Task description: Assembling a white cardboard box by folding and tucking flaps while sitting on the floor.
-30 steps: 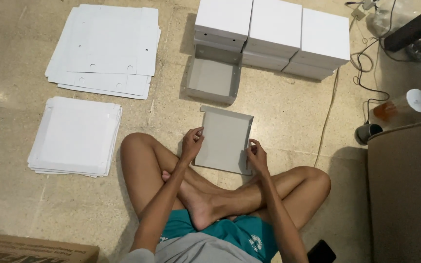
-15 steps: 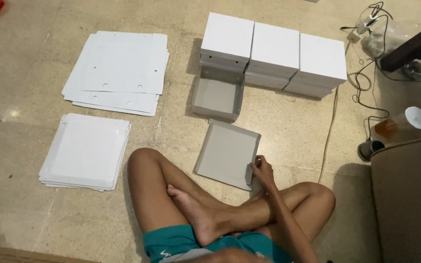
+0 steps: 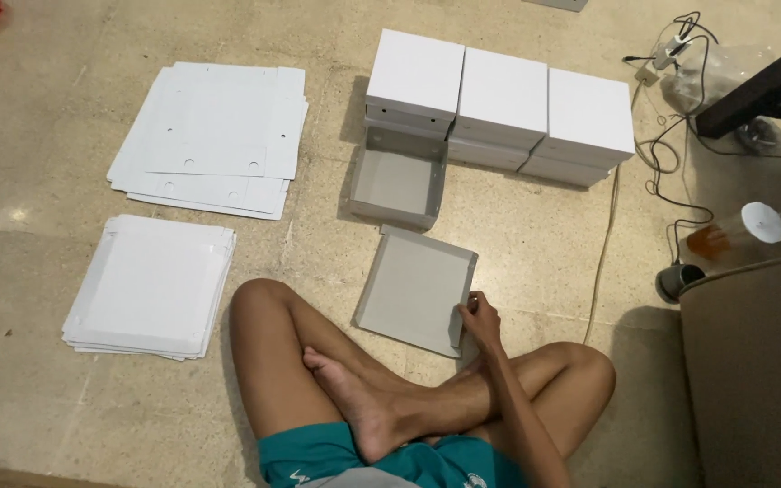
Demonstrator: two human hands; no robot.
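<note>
On the floor (image 3: 535, 244), three closed boxes (image 3: 501, 107)

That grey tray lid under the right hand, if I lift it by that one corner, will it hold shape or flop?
The grey tray lid looks like thin folded cardboard, so it is probably light and may flex if lifted by one corner. Its upturned edges likely stiffen it somewhat. Lying flat on the smooth floor, it would probably slide easily when pushed. The right hand pinches its near right corner.

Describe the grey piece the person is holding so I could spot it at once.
Start at the row of closed white boxes on the floor; before them sits an open grey box. Just nearer the crossed legs lies a shallow grey cardboard tray, its corner pinched by the right hand. Unlike the open box, its walls are low.
</note>
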